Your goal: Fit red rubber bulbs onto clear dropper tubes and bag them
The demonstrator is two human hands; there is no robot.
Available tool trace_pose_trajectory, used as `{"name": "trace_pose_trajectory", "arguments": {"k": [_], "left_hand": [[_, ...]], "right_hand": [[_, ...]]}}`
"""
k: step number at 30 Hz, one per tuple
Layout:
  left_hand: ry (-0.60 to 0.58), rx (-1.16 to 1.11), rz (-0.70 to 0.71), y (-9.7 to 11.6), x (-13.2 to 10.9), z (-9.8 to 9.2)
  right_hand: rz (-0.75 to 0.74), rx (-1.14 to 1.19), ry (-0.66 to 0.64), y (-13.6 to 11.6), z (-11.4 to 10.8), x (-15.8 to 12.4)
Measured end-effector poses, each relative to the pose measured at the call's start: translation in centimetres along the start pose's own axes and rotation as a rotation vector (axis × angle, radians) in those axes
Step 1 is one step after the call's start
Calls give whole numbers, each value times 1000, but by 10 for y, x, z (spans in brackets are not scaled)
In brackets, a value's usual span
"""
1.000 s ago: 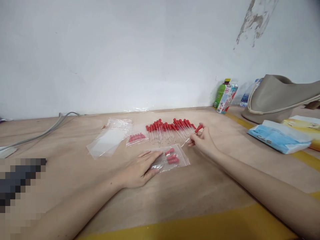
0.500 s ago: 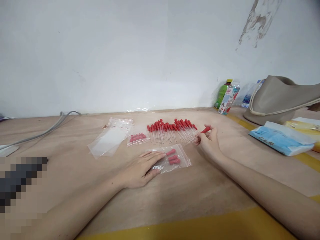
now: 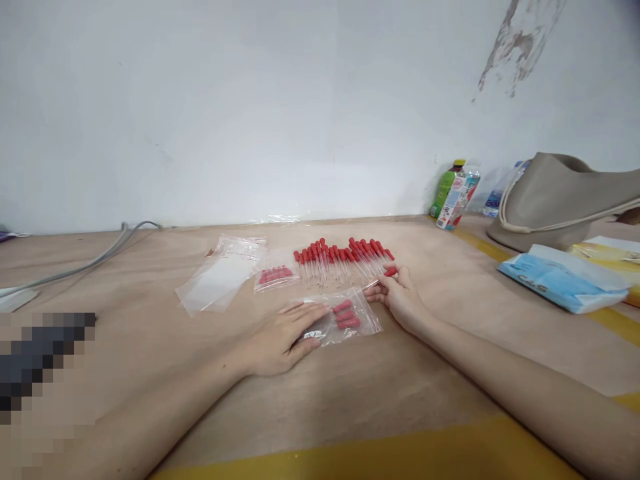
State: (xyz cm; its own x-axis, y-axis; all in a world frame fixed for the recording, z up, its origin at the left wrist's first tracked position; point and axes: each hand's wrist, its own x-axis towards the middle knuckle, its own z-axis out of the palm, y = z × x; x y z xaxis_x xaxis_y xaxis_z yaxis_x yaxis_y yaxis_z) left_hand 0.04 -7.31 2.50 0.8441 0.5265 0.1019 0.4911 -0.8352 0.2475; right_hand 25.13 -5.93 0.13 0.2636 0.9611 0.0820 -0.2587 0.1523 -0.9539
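My left hand [image 3: 287, 335] lies flat with its fingers stretched over the left part of a clear zip bag [image 3: 369, 320]. Inside that bag are three droppers with red bulbs [image 3: 349, 323]. Between the fingers of my right hand [image 3: 400, 297], at the bag's upper right corner, is a dropper [image 3: 390, 271], its red bulb up and its clear tube pointing left. Behind the bag lies a row of several red-bulbed droppers [image 3: 343, 255]. A filled bag of droppers [image 3: 277, 275] rests left of the row.
Flat clear bags [image 3: 223, 273] lie at the left, near a grey cable [image 3: 95, 261]. At the right are two bottles [image 3: 454, 195], a grey-brown bag [image 3: 560, 200] and a blue tissue pack [image 3: 560, 279]. A wall rises behind the table [image 3: 350, 400].
My right hand has moved left and nearer, carrying the dropper from the right end of the row to the bag's corner. My left hand has stayed in place.
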Motion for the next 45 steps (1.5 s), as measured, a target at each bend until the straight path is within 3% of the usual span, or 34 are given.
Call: {"name": "trace_pose_trajectory", "arguments": {"k": [10, 14, 18, 21, 27, 34, 39, 45], "left_hand": [[4, -4, -18, -1, -1, 1], [-1, -5, -14, 0, -1, 1], [-9, -1, -21, 1, -1, 0], [-6, -4, -21, 2, -1, 0], [-27, -5, -42, 2, -1, -1], [-17, 7, -24, 2, -1, 0], [-12, 1, -22, 1, 0, -1], [-3, -10, -10, 0, -1, 0]], "right_hand": [[28, 49, 25, -1, -4, 1], [127, -29, -78, -1, -4, 0], [114, -262, -265, -4, -3, -5], [103, -339, -291, -6, -3, -6], [-38, -582, -349, -2, -8, -2], [-210, -833, -223, 4, -3, 0], [-250, -845, -206, 7, 0, -1], [-387, -723, -459, 4, 3, -5]]}}
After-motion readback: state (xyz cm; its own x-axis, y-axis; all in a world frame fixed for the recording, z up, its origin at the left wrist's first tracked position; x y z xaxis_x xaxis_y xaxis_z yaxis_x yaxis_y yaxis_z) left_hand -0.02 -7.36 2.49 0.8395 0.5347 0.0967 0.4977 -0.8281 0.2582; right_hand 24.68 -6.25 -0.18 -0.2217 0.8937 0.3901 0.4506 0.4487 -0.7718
